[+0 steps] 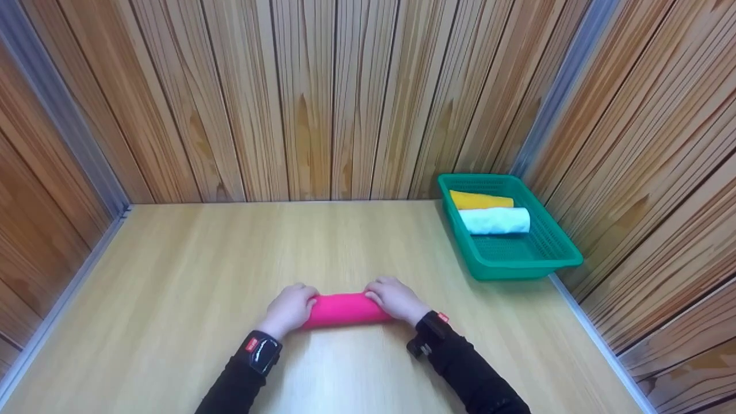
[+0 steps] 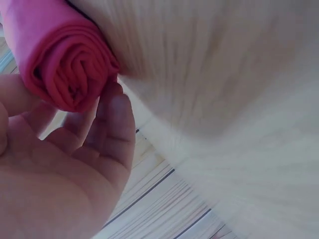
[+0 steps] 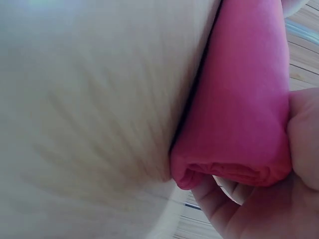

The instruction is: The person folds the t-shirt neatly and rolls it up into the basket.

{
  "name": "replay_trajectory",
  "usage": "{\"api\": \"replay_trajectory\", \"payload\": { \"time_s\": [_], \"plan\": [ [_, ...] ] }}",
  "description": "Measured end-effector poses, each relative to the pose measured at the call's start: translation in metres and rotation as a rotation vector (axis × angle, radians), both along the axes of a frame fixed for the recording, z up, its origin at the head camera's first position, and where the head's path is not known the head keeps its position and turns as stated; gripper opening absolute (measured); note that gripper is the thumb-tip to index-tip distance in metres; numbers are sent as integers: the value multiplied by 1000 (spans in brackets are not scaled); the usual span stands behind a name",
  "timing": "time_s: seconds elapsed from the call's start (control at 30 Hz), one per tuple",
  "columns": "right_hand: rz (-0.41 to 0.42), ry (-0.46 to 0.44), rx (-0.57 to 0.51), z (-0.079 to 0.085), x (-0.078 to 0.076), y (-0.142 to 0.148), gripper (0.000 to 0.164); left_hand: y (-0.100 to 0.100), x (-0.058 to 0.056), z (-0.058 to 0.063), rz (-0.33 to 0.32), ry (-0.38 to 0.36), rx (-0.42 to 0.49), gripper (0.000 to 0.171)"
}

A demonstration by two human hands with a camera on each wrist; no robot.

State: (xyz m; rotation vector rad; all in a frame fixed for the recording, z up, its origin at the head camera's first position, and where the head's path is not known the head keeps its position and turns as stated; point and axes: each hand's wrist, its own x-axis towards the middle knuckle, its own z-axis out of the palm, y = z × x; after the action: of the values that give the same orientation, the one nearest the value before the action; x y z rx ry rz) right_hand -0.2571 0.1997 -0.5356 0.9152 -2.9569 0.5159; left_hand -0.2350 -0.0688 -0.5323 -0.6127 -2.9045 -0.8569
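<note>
A bright pink rolled-up cloth (image 1: 347, 309) lies crosswise just above the tabletop's front middle. At its left end my left hand (image 1: 291, 309) grips it, thumb on the near side and fingers round the far side. My right hand (image 1: 397, 298) holds the right end the same way. Seen from the left wrist, the end of the roll (image 2: 75, 74) shows spiral layers, with the left fingers (image 2: 117, 117) curled beneath it. From the right wrist, the roll (image 3: 239, 94) has a flatter folded end, and the right thumb (image 3: 305, 129) presses its side.
A green plastic basket (image 1: 526, 264) stands at the back right, against the wooden side wall (image 1: 650, 190). Inside it lie a yellow rolled cloth (image 1: 480, 200) and a white rolled cloth (image 1: 495, 221). Wood-plank walls enclose the pale wooden tabletop (image 1: 230, 247) at the back and sides.
</note>
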Motion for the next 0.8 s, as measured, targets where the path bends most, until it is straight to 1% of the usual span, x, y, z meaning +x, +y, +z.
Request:
{"api": "replay_trajectory", "payload": {
  "time_s": [0.1,0.23,0.37,0.43,0.47,0.53,0.6,0.67,0.73,0.8],
  "plan": [
    [-10,-36,-12,2,-3,-1,25,0,-5,2,-8,-51,5,11],
    [-31,-74,-22,1,-7,-2,26,2,-10,5,16,-139,10,12],
    [-27,-64,-31,0,-8,-1,26,4,-14,9,45,-203,0,10],
    [-25,-53,-35,0,-8,-1,25,5,-13,10,57,-209,-16,9],
    [-21,-46,-35,-1,-8,-1,25,5,-13,11,60,-194,-31,9],
    [-14,-32,-26,-1,-8,-1,25,6,-9,12,62,-128,-78,9],
    [-7,-24,-19,-1,-9,-2,24,7,-3,12,66,-21,-142,7],
    [-9,-24,-11,-2,-9,-2,24,8,4,13,65,102,-197,6],
    [-20,-37,-11,-2,-9,-3,24,9,11,13,51,210,-224,8],
    [-29,-48,-15,-2,-8,-3,24,11,18,13,22,283,-225,13]
  ]
}}
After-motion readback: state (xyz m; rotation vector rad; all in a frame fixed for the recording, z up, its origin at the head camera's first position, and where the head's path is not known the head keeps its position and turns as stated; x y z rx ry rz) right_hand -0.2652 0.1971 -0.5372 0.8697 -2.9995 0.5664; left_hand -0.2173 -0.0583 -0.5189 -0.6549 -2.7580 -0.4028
